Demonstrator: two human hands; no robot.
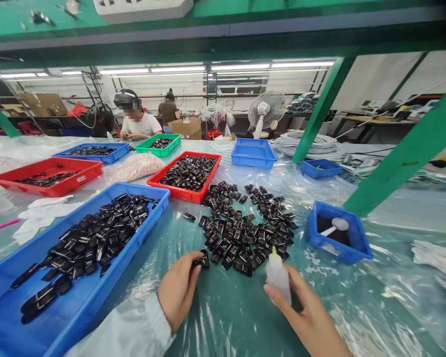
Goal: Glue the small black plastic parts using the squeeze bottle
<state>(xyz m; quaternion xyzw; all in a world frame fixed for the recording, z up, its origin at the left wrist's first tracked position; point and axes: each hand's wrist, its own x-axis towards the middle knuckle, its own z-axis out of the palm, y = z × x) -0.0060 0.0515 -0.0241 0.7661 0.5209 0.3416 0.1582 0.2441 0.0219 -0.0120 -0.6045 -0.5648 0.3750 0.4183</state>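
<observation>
My left hand rests low on the counter, sleeve at the wrist, fingers curled and pinching a small black part between thumb and fingertips. My right hand comes in from the lower right, wrapped around a small white squeeze bottle, thumb laid along its side.

The black part sits at the near edge of the loose heap of black parts, just touching its outermost pieces; the bottle stands just to the right of that same near edge. Left of the heap is a big blue tray half filled with the same parts, behind the heap a red tray full of them, and right of it a small blue bin holding a white scoop.

The bottle is upright, long axis vertical, its nozzle pointing up toward the heap. The pinched part is too small to tell which way it points.
</observation>
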